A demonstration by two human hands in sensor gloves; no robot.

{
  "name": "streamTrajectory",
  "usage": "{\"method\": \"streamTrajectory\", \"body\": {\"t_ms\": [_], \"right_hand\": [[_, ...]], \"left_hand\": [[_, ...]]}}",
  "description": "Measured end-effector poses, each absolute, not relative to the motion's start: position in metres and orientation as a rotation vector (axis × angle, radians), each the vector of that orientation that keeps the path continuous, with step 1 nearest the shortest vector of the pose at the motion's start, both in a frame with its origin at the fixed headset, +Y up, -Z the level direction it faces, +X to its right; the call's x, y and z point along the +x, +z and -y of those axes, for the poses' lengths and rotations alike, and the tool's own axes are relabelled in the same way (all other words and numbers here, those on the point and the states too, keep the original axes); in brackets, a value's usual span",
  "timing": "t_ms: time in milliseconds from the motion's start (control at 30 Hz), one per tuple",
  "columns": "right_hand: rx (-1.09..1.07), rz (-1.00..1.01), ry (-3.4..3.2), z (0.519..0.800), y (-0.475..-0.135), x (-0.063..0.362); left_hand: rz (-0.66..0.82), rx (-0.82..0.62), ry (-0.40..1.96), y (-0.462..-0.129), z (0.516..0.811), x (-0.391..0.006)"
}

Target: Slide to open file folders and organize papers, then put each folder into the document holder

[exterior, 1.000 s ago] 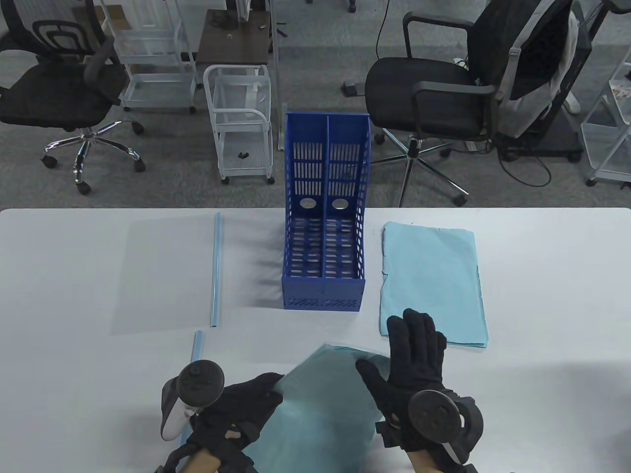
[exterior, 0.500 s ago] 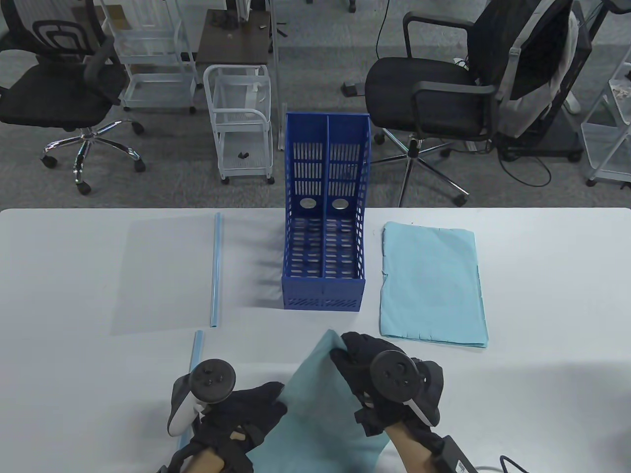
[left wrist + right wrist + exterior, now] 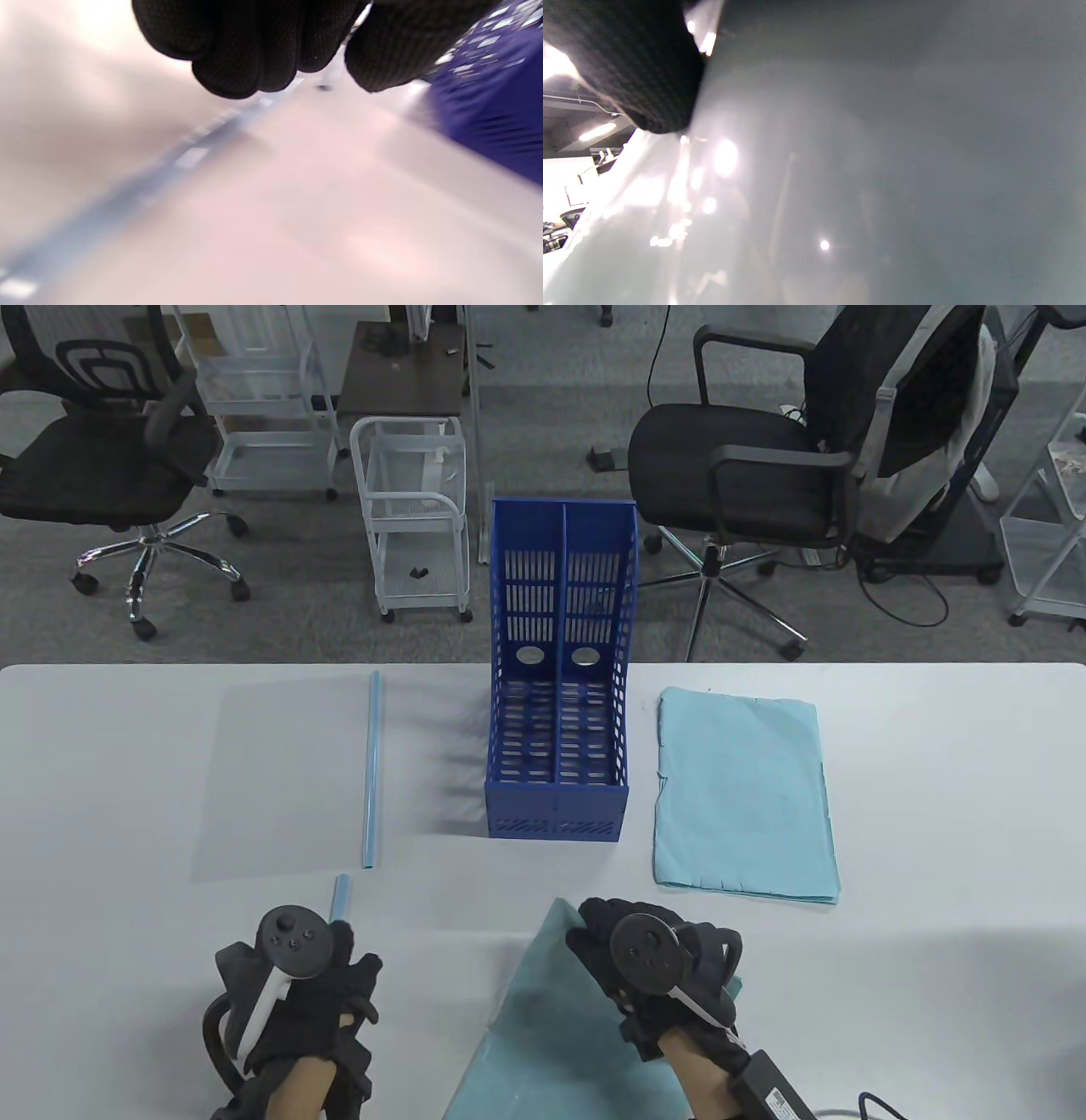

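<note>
In the table view the right hand [image 3: 653, 963], in a black sensor glove, sits at the lower centre of the frame with its fingers curled over the upper edge of a translucent folder holding light blue paper [image 3: 543, 1027]; the folder tilts up off the white worktop [image 3: 933, 780] and runs down to the bottom edge. The right wrist view is filled by that glossy sheet, too blurred for detail. The left hand [image 3: 293, 993] is at the lower left, over a thin pale blue slide bar [image 3: 340, 897] whose upper end shows above the glove; whether it grips the bar I cannot tell, though the left wrist view shows its fingers [image 3: 237, 46] bent. A second pale blue slide bar [image 3: 372, 770] lies along a clear plastic sheet [image 3: 284, 776] at the left. The blue slotted two-compartment document holder [image 3: 560, 712] stands at the centre, and a stack of light blue papers [image 3: 742, 793] lies just right of it.
</note>
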State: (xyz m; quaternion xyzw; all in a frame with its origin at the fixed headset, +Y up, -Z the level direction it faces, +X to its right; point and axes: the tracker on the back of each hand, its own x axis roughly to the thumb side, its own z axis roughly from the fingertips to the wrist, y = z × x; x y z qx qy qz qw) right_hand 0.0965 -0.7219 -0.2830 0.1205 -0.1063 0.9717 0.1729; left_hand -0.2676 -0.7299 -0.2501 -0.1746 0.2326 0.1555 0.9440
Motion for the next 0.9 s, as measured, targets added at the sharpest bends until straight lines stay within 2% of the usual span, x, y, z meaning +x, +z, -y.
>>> {"method": "streamTrajectory", "body": {"t_ms": [200,333,667,733,800,867,900], "right_hand": [[0.373,0.295,2.764,0.724,-0.282,0.094],[0.383,0.287,2.759,0.724,-0.281,0.094],[0.426,0.259,2.756,0.727,-0.281,0.091],[0.447,0.255,2.749,0.727,-0.280,0.089],[0.473,0.231,2.740,0.727,-0.280,0.088],[0.486,0.199,2.734,0.726,-0.281,0.088],[0.503,0.151,2.735,0.726,-0.282,0.089]], "left_hand": [[-0.579,-0.455,0.157,-0.264,0.753,-0.271],[-0.563,-0.430,0.053,-0.270,0.758,-0.263],[-0.590,-0.426,0.021,-0.274,0.761,-0.258],[-0.561,-0.439,0.085,-0.271,0.757,-0.260],[-0.489,-0.465,0.256,-0.266,0.750,-0.262],[-0.367,-0.399,0.543,-0.261,0.738,-0.261],[-0.264,-0.303,0.715,-0.262,0.731,-0.258]]}}
